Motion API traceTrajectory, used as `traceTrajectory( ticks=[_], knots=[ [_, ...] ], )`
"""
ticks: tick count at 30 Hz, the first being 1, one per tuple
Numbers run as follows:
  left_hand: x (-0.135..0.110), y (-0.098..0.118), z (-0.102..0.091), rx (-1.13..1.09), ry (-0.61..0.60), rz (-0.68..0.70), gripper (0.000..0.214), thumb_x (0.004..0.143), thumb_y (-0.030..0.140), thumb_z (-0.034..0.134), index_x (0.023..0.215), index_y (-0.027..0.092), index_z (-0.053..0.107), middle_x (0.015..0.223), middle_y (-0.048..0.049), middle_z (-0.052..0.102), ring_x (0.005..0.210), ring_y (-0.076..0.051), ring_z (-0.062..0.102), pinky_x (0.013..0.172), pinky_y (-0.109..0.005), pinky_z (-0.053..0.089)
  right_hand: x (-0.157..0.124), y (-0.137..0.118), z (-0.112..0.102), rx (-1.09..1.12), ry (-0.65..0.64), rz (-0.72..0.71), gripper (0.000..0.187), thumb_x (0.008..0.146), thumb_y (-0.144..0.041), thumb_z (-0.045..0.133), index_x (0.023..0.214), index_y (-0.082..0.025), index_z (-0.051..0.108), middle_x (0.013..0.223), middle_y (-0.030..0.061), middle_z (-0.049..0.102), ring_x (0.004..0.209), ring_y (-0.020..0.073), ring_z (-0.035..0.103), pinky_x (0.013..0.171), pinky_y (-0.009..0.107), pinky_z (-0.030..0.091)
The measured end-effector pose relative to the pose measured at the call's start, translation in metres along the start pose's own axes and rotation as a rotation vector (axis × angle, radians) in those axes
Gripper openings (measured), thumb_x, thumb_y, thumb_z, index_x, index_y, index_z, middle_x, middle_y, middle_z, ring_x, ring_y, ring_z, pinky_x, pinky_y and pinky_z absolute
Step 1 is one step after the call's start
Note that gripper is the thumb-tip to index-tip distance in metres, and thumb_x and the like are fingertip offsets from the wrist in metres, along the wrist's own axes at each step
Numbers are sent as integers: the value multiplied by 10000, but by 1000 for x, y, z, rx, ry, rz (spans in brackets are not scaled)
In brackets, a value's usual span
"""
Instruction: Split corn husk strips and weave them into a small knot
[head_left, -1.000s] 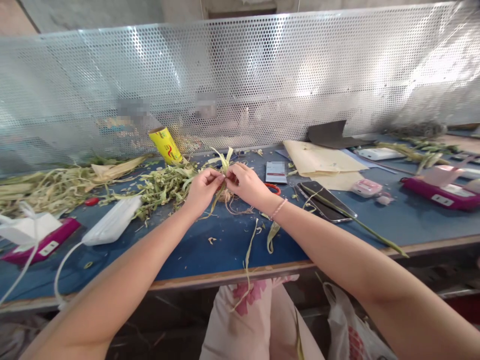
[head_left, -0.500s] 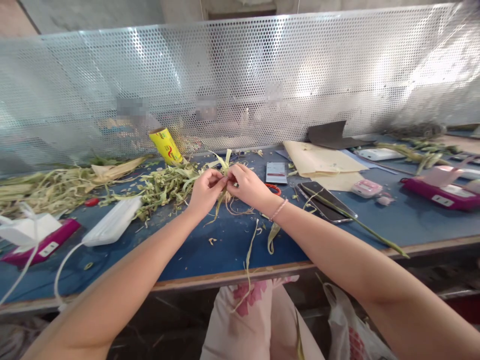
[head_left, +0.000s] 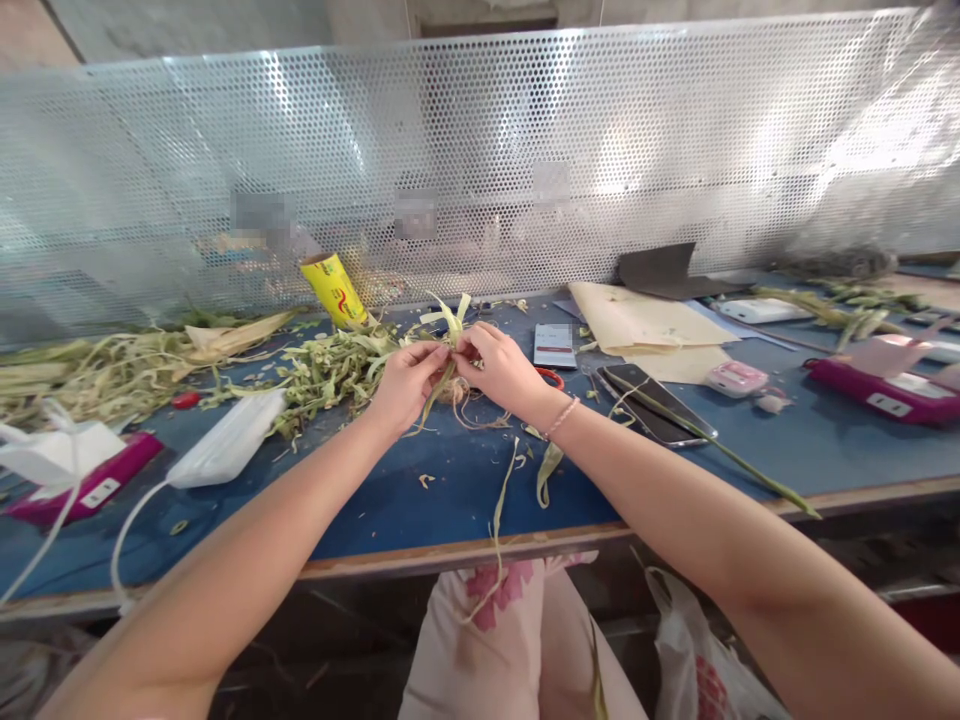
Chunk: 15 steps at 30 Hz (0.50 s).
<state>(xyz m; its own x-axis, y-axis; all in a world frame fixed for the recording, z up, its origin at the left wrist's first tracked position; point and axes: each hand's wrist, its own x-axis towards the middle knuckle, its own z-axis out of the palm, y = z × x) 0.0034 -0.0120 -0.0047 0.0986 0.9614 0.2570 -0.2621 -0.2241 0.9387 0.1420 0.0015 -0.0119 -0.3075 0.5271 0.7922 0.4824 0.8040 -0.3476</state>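
Note:
My left hand [head_left: 409, 385] and my right hand [head_left: 491, 365] meet above the middle of the blue table. Both are closed in a pinch on pale green plant strips [head_left: 454, 318], whose loose ends fan out above the fingertips. Another end of the strips hangs below my left fingers. Thin, curly brownish fibres [head_left: 480, 415] lie under my right hand. Just left of my hands is a heap of short green strips [head_left: 330, 372]. My fingers hide the spot where the strips are gripped.
A yellow tube [head_left: 334, 288] stands near the perforated metal screen [head_left: 480, 150]. On the left lie more dry strips [head_left: 112, 370], a magenta power strip [head_left: 82, 490] and a white corded device [head_left: 225, 440]. Rightward are a phone [head_left: 660, 405], tan paper [head_left: 645, 320] and another magenta power strip [head_left: 885, 388].
My left fingers have shifted slightly and lie flatter against the strips. The strip ends above the fingertips have spread and tilted a little. Both hands stay in the same place.

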Motion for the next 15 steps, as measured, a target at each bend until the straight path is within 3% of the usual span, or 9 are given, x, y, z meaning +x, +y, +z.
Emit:
traceTrajectory(
  ticks=[10, 15],
  knots=[
    [1, -4, -1, 127, 23, 75, 192, 560, 251, 729, 683, 146, 625, 610, 8, 623, 581, -80, 562, 599, -216, 448, -1, -1, -1, 2, 2, -22, 89, 739, -111, 445, 726, -192, 410, 734, 27, 461, 669, 130, 452, 663, 271, 420],
    [0, 0, 0, 76, 50, 55, 211, 520, 259, 758, 641, 136, 636, 593, 6, 625, 567, -78, 564, 606, -215, 455, 0, 0, -1, -23, -15, -43, 79, 769, -117, 460, 724, -180, 446, 746, 28, 470, 678, 127, 454, 668, 269, 419]
  ],
)
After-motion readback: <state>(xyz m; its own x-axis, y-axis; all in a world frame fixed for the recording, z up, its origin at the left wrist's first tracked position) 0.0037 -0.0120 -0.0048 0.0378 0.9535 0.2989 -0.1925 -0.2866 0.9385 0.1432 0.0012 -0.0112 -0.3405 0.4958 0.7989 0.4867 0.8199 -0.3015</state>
